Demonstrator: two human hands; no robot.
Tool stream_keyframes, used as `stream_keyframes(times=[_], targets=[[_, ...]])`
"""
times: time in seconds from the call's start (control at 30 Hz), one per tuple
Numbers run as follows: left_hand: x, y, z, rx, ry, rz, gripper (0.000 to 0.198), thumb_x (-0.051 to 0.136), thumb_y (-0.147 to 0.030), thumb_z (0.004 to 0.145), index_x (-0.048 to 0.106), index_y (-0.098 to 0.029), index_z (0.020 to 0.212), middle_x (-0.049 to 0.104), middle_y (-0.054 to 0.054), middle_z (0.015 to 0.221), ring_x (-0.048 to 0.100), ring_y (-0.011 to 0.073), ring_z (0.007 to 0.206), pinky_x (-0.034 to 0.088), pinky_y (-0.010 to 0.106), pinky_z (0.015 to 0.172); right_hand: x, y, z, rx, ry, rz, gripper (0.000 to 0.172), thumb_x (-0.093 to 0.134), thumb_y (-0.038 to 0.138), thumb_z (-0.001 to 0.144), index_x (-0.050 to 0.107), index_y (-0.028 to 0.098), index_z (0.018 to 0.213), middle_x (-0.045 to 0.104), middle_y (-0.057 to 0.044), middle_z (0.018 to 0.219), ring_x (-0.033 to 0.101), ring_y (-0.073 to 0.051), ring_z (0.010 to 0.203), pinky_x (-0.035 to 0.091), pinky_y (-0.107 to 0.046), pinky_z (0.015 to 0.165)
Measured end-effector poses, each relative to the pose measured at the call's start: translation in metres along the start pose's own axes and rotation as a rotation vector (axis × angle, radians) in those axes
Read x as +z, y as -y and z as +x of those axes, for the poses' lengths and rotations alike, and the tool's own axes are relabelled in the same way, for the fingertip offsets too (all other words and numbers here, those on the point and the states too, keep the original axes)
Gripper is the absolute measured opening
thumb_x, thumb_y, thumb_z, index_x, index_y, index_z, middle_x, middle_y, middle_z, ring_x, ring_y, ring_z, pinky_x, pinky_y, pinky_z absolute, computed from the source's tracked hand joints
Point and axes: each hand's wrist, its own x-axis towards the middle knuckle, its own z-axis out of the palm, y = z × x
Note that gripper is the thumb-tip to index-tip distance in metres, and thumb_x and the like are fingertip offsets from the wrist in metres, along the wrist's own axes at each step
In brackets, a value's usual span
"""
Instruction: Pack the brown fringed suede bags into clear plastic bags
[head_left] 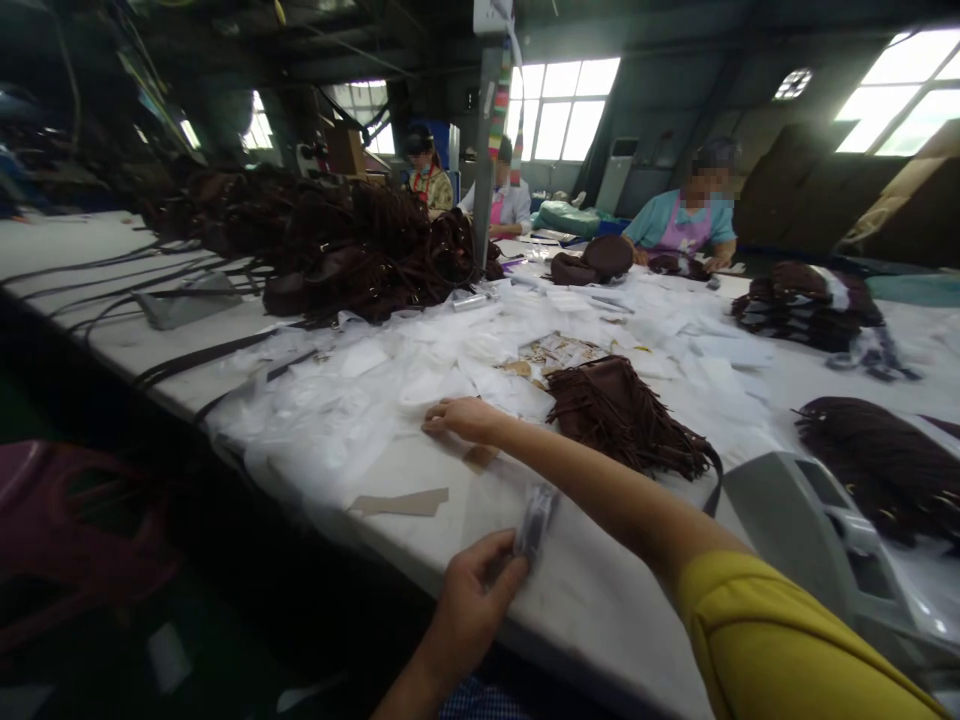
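Observation:
My left hand (476, 590) is closed around one end of a small packet in clear plastic (535, 520), which is blurred and has something greyish inside. Reaching across the table, my right hand (466, 418) has its fingers bent and pressed together by the near edge of a heap of clear plastic bags (322, 400). What those fingers hold, if anything, I cannot make out. Just below them lies a small brown piece (480, 457), and nearer the edge is a grey-beige strip (405, 502). Beyond my right forearm sits a dark brown fringed bag (615, 410).
Dark brown bags with straps are piled (360, 240) at the back left, by a metal post (487, 150). A grey plastic device (810, 540) stands at right, near stacked brown fringed pieces (885, 460). Several people sit across the table (637, 640). A pink stool (67, 530) is at left.

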Motion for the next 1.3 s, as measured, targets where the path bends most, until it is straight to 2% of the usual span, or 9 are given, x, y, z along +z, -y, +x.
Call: stream_keyframes(times=[0.2,0.37,0.5,0.63,0.73,0.87,1.0,1.17,1.3], targets=[[0.001,0.0,0.002,0.015,0.018,-0.022,0.039,0.064,-0.04,0.088,0.069,-0.018,0.12,0.072,0.009,0.113,0.065,0.0263,0.105,0.049,0.035,0.094,0.011,0.003,-0.002,-0.062,0.036,-0.063,0.023,0.046,0.009,0.094,0.068,0.01,0.104,0.069,-0.014,0.108,0.059,-0.023,0.096,0.044,-0.032,0.075],[0.005,-0.001,0.002,0.018,-0.001,-0.055,0.041,0.065,-0.041,0.087,0.069,-0.017,0.119,0.072,0.01,0.112,0.065,0.0265,0.105,0.048,0.034,0.093,0.015,0.01,-0.003,-0.022,-0.047,-0.043,0.018,0.05,0.011,0.092,0.067,0.01,0.091,0.07,-0.015,0.096,0.059,-0.022,0.087,0.041,-0.034,0.077],[0.006,0.0,0.002,0.038,-0.015,-0.092,0.041,0.064,-0.041,0.087,0.068,-0.017,0.12,0.072,0.01,0.112,0.065,0.0261,0.104,0.048,0.034,0.093,0.005,0.013,-0.002,0.097,-0.224,0.02,0.011,0.055,0.018,0.088,0.066,0.014,0.089,0.069,-0.012,0.092,0.059,-0.022,0.086,0.039,-0.036,0.084],[0.007,-0.001,0.003,0.048,-0.026,-0.115,0.042,0.065,-0.04,0.087,0.068,-0.015,0.12,0.072,0.01,0.111,0.065,0.026,0.104,0.048,0.034,0.092,-0.015,0.018,-0.007,0.309,-0.471,0.091,0.021,0.041,0.019,0.094,0.06,0.013,0.1,0.067,-0.013,0.102,0.059,-0.023,0.098,0.038,-0.038,0.092],[0.007,-0.004,0.004,0.04,-0.031,-0.153,0.042,0.065,-0.04,0.087,0.068,-0.015,0.12,0.073,0.01,0.111,0.065,0.0259,0.104,0.048,0.034,0.092,-0.034,0.022,-0.021,0.432,-0.618,0.309,0.028,0.028,0.025,0.099,0.055,0.016,0.102,0.068,-0.007,0.091,0.063,-0.017,0.083,0.046,-0.031,0.077],[0.009,-0.009,0.006,0.019,-0.059,-0.217,0.04,0.065,-0.039,0.086,0.069,-0.015,0.118,0.073,0.01,0.111,0.065,0.0247,0.105,0.047,0.034,0.096,-0.054,0.031,-0.062,0.579,-0.808,0.973,0.02,0.045,0.039,0.094,0.053,0.021,0.096,0.061,0.004,0.066,0.051,-0.009,0.047,0.039,-0.02,0.047],[0.008,-0.011,0.013,-0.002,-0.102,-0.236,0.04,0.067,-0.039,0.085,0.069,-0.016,0.117,0.073,0.009,0.112,0.065,0.0238,0.106,0.045,0.035,0.099,-0.062,0.054,-0.13,0.663,-0.837,1.254,0.031,0.067,0.037,0.08,0.053,0.02,0.102,0.069,0.0,0.079,0.057,-0.008,0.055,0.043,-0.018,0.048],[0.005,-0.017,0.027,0.019,-0.139,-0.158,0.04,0.071,-0.04,0.08,0.072,-0.016,0.112,0.074,0.009,0.108,0.065,0.023,0.105,0.044,0.034,0.099,-0.054,0.1,-0.212,0.798,-0.718,1.329,0.034,0.074,0.043,0.074,0.062,0.016,0.091,0.07,-0.004,0.078,0.065,-0.014,0.063,0.046,-0.02,0.049],[0.006,-0.029,0.035,0.038,-0.12,-0.043,0.043,0.074,-0.042,0.077,0.073,-0.015,0.109,0.076,0.009,0.103,0.066,0.0241,0.103,0.046,0.035,0.098,-0.041,0.128,-0.239,0.881,-0.625,1.081,0.028,0.069,0.04,0.08,0.073,0.016,0.093,0.069,-0.003,0.067,0.059,-0.013,0.056,0.043,-0.022,0.049]])
